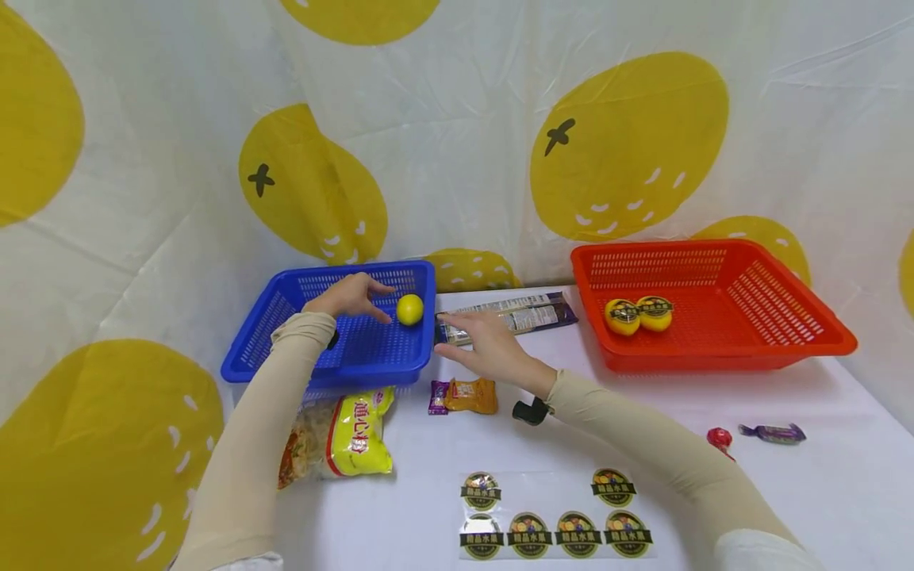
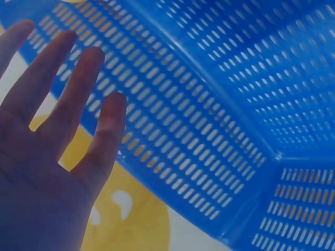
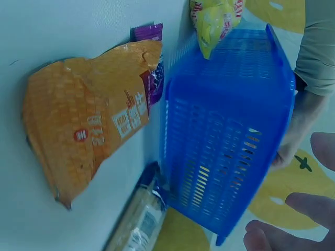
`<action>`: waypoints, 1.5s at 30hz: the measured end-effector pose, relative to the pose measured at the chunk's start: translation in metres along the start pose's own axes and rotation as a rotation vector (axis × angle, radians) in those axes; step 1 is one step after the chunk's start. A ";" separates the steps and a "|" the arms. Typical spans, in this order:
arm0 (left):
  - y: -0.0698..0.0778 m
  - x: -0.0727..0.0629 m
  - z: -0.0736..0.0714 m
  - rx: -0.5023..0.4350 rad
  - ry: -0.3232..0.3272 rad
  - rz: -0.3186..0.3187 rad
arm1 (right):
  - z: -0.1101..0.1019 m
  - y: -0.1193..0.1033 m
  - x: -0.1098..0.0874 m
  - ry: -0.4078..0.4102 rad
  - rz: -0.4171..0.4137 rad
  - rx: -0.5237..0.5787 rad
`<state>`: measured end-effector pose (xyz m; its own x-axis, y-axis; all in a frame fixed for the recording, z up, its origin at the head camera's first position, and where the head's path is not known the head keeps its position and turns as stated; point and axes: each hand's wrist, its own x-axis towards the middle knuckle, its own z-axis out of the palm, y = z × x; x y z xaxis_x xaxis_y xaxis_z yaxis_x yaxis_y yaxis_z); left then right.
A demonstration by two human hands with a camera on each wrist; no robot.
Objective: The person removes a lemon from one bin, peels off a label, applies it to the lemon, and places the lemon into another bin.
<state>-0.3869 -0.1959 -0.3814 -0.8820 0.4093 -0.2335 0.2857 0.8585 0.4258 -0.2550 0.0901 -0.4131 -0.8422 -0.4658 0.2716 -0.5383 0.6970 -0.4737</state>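
Note:
My left hand hovers over the blue basket, fingers spread and holding nothing. Just right of its fingertips, inside the basket, lies a yellow lemon-like fruit. In the left wrist view the straight fingers show against the slotted basket wall. My right hand is beside the basket's right rim, thumb and fingers apart with nothing between them. Beneath and behind it lie long clear packs with printed labels. In the right wrist view, an orange packet lies near the basket's outer wall.
A red basket at back right holds two yellow fruits with dark stickers. A yellow-labelled food bag lies before the blue basket, a small purple packet nearby. In front is a sticker sheet; right, a red lollipop and purple-wrapped candy.

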 end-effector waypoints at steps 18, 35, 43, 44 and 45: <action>0.009 0.037 0.019 -0.011 -0.056 0.011 | 0.021 0.004 0.015 -0.018 -0.011 0.082; 0.010 0.046 0.034 0.011 0.031 -0.017 | 0.022 0.002 0.010 -0.035 0.061 0.086; 0.007 0.049 0.036 0.004 0.041 -0.046 | 0.023 0.002 0.009 -0.047 0.087 0.097; 0.006 0.050 0.037 0.003 0.042 -0.049 | 0.023 0.002 0.009 -0.050 0.090 0.097; 0.005 0.051 0.037 0.003 0.044 -0.053 | 0.023 0.002 0.009 -0.052 0.092 0.095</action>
<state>-0.4161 -0.1593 -0.4235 -0.9113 0.3497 -0.2172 0.2393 0.8794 0.4116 -0.2631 0.0752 -0.4309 -0.8836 -0.4317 0.1814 -0.4518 0.6841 -0.5726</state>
